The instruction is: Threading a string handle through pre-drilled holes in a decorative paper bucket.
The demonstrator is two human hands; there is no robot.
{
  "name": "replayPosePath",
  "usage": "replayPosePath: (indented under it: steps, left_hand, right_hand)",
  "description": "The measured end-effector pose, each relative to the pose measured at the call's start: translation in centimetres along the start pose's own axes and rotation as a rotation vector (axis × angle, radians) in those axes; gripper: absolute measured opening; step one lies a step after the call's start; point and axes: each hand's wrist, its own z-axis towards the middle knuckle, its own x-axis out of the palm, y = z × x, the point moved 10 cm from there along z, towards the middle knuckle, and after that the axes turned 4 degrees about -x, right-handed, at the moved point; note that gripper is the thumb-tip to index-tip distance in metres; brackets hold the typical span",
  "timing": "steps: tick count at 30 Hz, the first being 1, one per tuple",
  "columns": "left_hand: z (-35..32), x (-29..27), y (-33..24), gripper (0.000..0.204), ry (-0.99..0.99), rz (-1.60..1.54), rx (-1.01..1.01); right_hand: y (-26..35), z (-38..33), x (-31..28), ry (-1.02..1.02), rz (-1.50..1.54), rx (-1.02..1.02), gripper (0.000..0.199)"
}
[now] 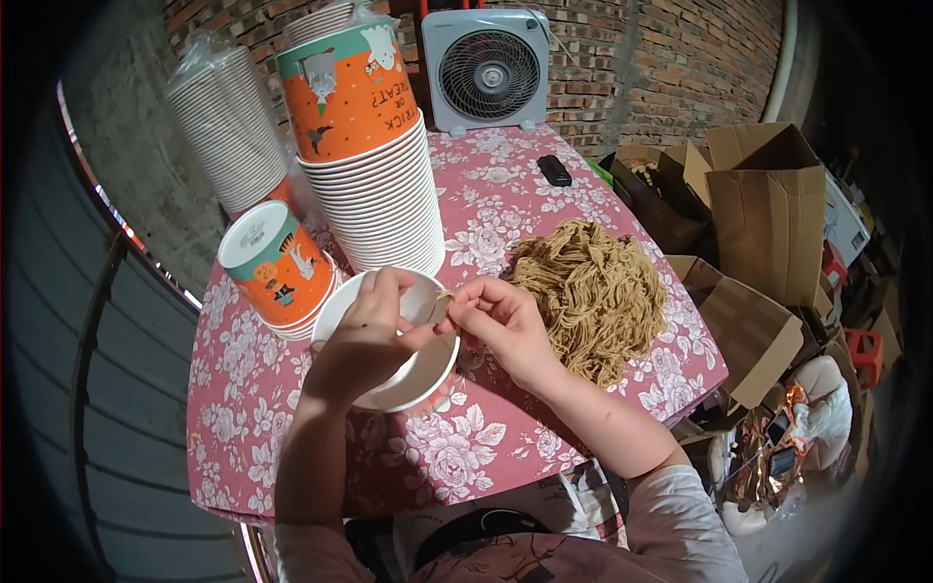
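My two hands meet above the right rim of a white paper bucket [394, 394]. In the pinch of my right hand [505, 325] is a thin tan cord [440, 309]. My left hand [367, 330] hangs over the bucket's mouth, fingers bent and tips closed near the same cord; its exact grip is partly hidden. A big heap of tan cords [593, 301] lies just right of my right hand. Behind the bucket rises a tall stack of nested white paper buckets [374, 204], topped by an orange and green printed one [345, 92].
Left stands a short stack of upside-down orange buckets [282, 272]; behind it, a plastic-wrapped stack [228, 126]. A box fan [489, 73] and a small black object [555, 171] sit on the pink flowered tablecloth [466, 437]. Open cardboard boxes [768, 214] crowd the right side.
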Motion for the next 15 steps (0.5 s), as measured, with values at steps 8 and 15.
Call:
replayPosePath:
  steps: [8,15]
  left_hand:
    - [-0.6,3.4,0.3,0.037,0.457,-0.382,-0.255]
    - [0.0,-1.9,-2.5,0.035,0.092,-0.257,-0.17]
  right_hand:
    - [-0.2,-0.1,0.3,0.015,-0.069,-0.063,0.007]
    - [0.8,0.2,-1.2,-0.13,-0.058,-0.144,0.017]
